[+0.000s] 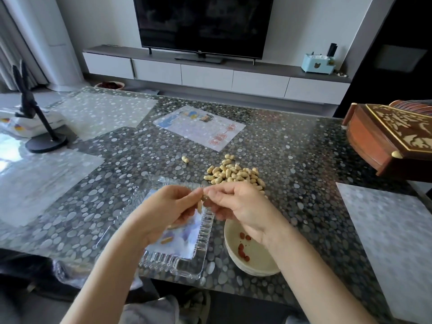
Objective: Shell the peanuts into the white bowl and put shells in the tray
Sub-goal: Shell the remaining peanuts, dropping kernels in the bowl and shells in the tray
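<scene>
1. Grip: left hand and right hand meet fingertip to fingertip above the table. Both pinch one peanut; a pale strip of shell hangs just below the pinch on the left-hand side. Judged: pod being split open; whether the kernels are out yet cannot be told.
2. Directly under the grip and slightly to its left: clear glass tray. A few shell pieces lie in it, partly hidden by the left hand. Most of the tray floor is bare.
3. Below and to the right of the grip, under the right wrist: white bowl. It holds a small number of red-skinned kernels, a sparse scatter only. The arm covers part of the bowl, so the count is uncertain.
4. Just beyond the grip, away from the person: heap of unshelled peanuts, still large. One stray peanut sits apart, farther out and to the left of the heap.
5. Progress, judged: early stage. Only a handful shelled; the bulk of the heap remains.
6. Left to do for the pod in hand: kernels to bowl, shell to tray.
</scene>
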